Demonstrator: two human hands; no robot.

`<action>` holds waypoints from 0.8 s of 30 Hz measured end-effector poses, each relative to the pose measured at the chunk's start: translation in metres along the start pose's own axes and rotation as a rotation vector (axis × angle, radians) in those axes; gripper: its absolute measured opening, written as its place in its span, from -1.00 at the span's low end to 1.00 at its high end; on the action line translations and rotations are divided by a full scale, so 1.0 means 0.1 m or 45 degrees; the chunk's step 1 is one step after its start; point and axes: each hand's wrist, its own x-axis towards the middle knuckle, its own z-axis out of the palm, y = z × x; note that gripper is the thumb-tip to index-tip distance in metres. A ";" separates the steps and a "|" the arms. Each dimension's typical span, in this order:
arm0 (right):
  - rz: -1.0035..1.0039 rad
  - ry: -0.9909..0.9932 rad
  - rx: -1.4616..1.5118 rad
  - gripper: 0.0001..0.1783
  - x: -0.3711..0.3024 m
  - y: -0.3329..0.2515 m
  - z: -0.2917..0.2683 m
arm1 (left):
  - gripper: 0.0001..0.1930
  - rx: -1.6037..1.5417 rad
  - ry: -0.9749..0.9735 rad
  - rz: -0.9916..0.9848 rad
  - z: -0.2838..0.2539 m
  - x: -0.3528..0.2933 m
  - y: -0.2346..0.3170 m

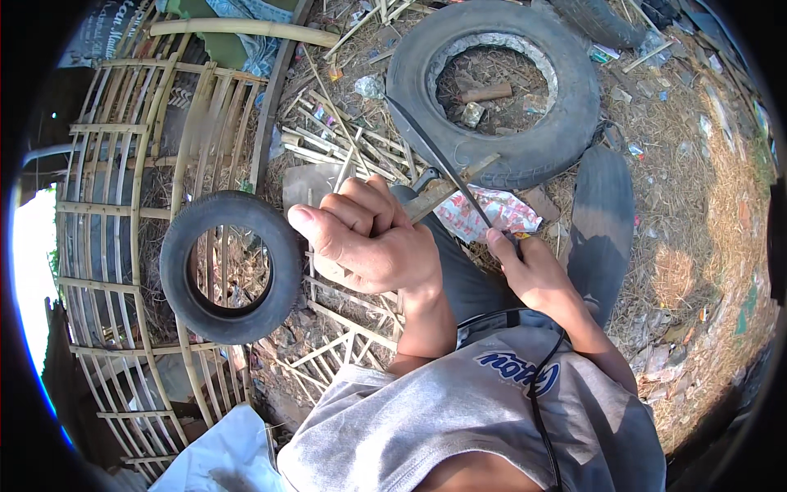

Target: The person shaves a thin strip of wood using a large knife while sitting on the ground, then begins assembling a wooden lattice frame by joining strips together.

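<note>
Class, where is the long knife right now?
In the head view, just right of centre, the long knife is in the right hand, its blade overlapping the large tyre's edge.

The far tire (pixel 570 94) is lying on the ground (pixel 672 189) ahead of both hands, and a wood chunk (pixel 487 92) is sitting inside its hole. The near tire (pixel 182 271) is resting left of the left hand (pixel 377 242), by the bamboo frame (pixel 106 129). Sticks (pixel 324 148) are lying between the tires. From the right hand (pixel 533 271), the knife (pixel 443 164) is pointing ahead and left, crossing the bamboo strip (pixel 433 201).
</note>
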 end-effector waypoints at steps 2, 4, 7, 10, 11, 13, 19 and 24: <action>-0.036 -0.006 0.106 -0.43 0.04 0.19 -0.04 | -0.42 0.001 0.002 0.033 0.14 -0.08 0.13; 0.118 -0.428 0.667 -0.41 0.04 0.23 -0.09 | -0.42 0.050 -0.058 0.029 0.21 -0.16 0.18; 0.202 -0.246 0.691 -0.38 0.01 0.20 -0.13 | -0.42 0.052 -0.039 0.069 0.35 -0.20 0.10; 0.138 -0.132 0.476 -0.36 -0.01 0.24 -0.12 | -0.43 0.063 -0.133 0.054 0.45 -0.27 0.09; -0.077 -0.040 0.363 -0.36 -0.05 0.25 -0.12 | -0.45 0.050 -0.150 0.084 0.48 -0.28 0.12; -0.265 0.024 0.235 -0.37 -0.11 0.24 -0.19 | -0.46 0.072 -0.053 0.035 0.44 -0.29 0.07; -0.117 -0.026 0.184 -0.33 -0.03 0.33 -0.23 | -0.51 0.080 -0.109 0.018 0.42 -0.12 -0.02; 0.014 -0.034 0.267 -0.34 0.04 0.42 -0.26 | -0.50 0.037 -0.432 0.016 0.37 -0.05 -0.08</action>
